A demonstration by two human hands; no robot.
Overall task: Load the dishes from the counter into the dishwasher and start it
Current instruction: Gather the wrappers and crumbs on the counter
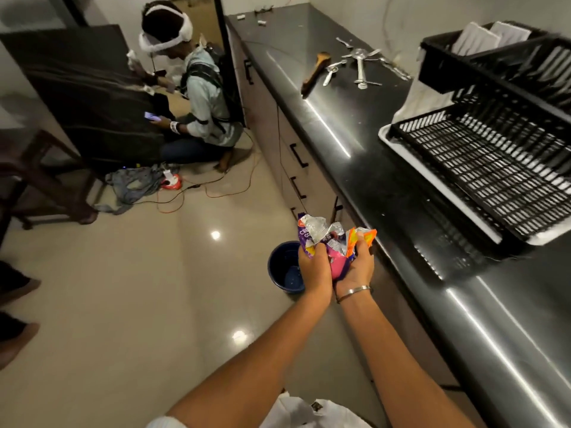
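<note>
Both my hands hold a bundle of crumpled snack wrappers (327, 239), purple, silver and orange, with something pink (338, 265) between the palms. My left hand (313, 268) grips the purple side; my right hand (360, 264), with a metal bangle at the wrist, grips the orange side. They hover just above a dark blue bin (282, 268) on the floor. Far along the dark counter (355, 143) lie several metal spoons and forks (360, 64) and a wooden-handled utensil (315, 72). No dishwasher is in view.
A black dish rack (482, 162) on a white tray stands on the counter at right. Cabinet drawers with black handles (298, 156) run below. A person (197, 97) crouches at the far end by a dark cabinet, with orange cables (213, 193) and cloth on the floor.
</note>
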